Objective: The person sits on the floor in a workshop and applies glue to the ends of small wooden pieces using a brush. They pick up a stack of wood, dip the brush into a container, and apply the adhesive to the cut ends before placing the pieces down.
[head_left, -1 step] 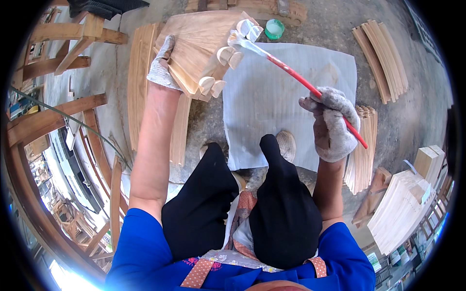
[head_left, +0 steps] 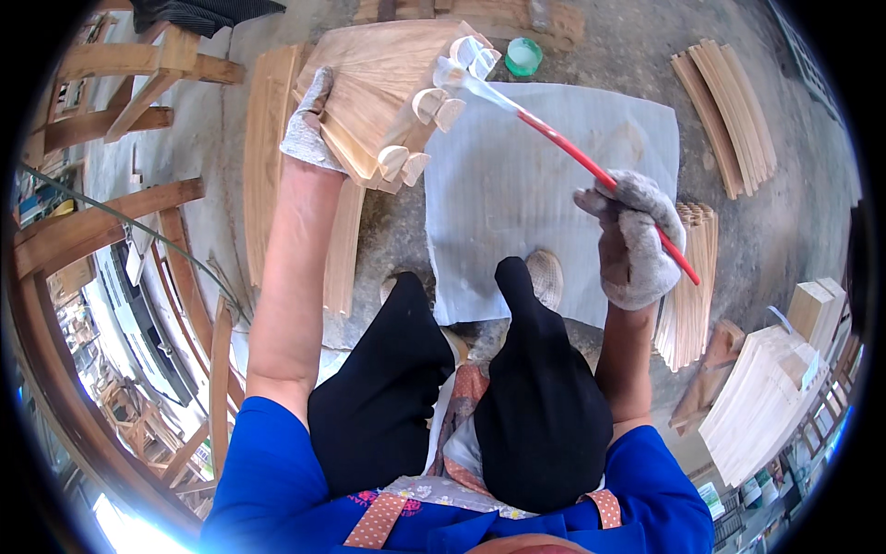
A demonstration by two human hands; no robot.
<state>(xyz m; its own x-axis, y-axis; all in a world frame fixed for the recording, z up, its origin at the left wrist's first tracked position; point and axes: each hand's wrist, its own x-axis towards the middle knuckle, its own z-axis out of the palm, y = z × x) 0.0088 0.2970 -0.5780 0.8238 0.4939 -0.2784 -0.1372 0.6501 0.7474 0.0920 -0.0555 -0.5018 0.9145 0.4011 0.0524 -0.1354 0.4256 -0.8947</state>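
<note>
My left hand (head_left: pixel 310 125), in a pale work glove, grips the left edge of a fanned stack of wooden boards (head_left: pixel 378 92), its fingers partly hidden behind the wood. Rounded tongues (head_left: pixel 429 104) stick out at the right end of the stack, the farthest ones coated white. In my gloved right hand (head_left: pixel 639 240) is a long brush (head_left: pixel 565 143) with a red handle, held closed around its rear part. The brush's white, wet-looking head touches or nearly touches the coated far tongues.
A small green tub (head_left: pixel 523 57) of whitish liquid stands beyond a pale sheet (head_left: pixel 544 203) on the floor. Wood strips lie in piles at left (head_left: pixel 268 166), far right (head_left: pixel 724 115) and near right (head_left: pixel 688 286). Pale blocks (head_left: pixel 761 397) sit at lower right; wooden frames (head_left: pixel 111 208) crowd the left.
My right hand and the brush handle have shifted very slightly to the right and nearer to me. The brush head stays at the far tongues; my left hand and the boards look unmoved.
</note>
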